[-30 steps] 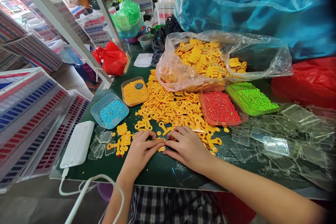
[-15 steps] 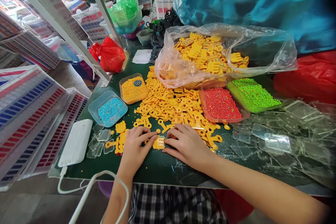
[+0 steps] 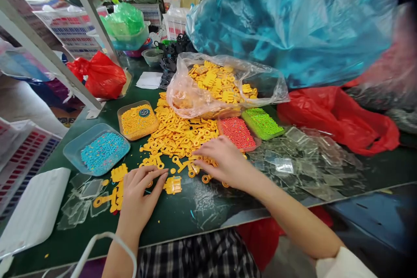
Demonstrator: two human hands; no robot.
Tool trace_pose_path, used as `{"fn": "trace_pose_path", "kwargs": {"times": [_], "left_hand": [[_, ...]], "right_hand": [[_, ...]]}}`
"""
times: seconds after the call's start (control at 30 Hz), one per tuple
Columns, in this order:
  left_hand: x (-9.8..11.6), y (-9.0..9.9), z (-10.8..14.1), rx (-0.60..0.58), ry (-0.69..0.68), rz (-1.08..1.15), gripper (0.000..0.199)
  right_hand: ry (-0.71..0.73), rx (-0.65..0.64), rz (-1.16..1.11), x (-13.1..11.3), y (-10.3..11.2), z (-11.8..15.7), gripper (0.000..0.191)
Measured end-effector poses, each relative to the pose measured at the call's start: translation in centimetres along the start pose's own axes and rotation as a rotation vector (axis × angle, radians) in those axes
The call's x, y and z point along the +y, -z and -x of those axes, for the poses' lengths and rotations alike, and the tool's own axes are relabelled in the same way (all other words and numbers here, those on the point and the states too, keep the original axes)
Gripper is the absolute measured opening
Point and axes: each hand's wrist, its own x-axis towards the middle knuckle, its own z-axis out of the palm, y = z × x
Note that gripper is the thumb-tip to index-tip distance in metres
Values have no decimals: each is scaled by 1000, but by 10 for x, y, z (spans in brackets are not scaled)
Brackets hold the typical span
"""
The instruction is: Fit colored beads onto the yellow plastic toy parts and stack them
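A flat yellow piece (image 3: 173, 185) lies on the green table, just right of my left hand (image 3: 139, 189). The thumb and fingertips of that hand are close together by its upper left corner; whether they pinch anything is too small to tell. My right hand (image 3: 222, 160) reaches over the near right edge of the yellow parts pile (image 3: 182, 132), fingers curved over ring-ended pieces, its fingertips partly hidden. Left of my left hand are more yellow pieces (image 3: 119, 173) and thin clear plastic pieces (image 3: 91, 188).
Trays hold blue beads (image 3: 102, 150), yellow beads (image 3: 137, 120), red beads (image 3: 237, 132) and green beads (image 3: 263, 122). Clear covers (image 3: 293, 160) are heaped at right. Behind stand a bag of yellow parts (image 3: 211, 80) and a large blue bag (image 3: 286, 30). A white power bank (image 3: 35, 208) lies at left.
The view has shifted right. My right hand has left the flat yellow piece and moved over the edge of the yellow pile. My left hand stays beside the piece.
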Motion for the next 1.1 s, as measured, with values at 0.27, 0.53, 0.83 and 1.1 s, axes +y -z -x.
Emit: {"fn": "trace_pose_path", "kwargs": {"times": [0.27, 0.53, 0.83, 1.1], "left_hand": [[4, 4, -2, 110, -80, 54, 13], [2, 3, 1, 109, -44, 88, 18], [2, 3, 5, 64, 0, 101, 21], [0, 0, 8, -33, 102, 21, 16]], "right_hand": [[-445, -309, 268, 73, 65, 12, 25], [-409, -432, 352, 97, 46, 1, 18], [-372, -357, 360, 103, 41, 7, 14], [-156, 31, 273, 33, 26, 19, 22]]}}
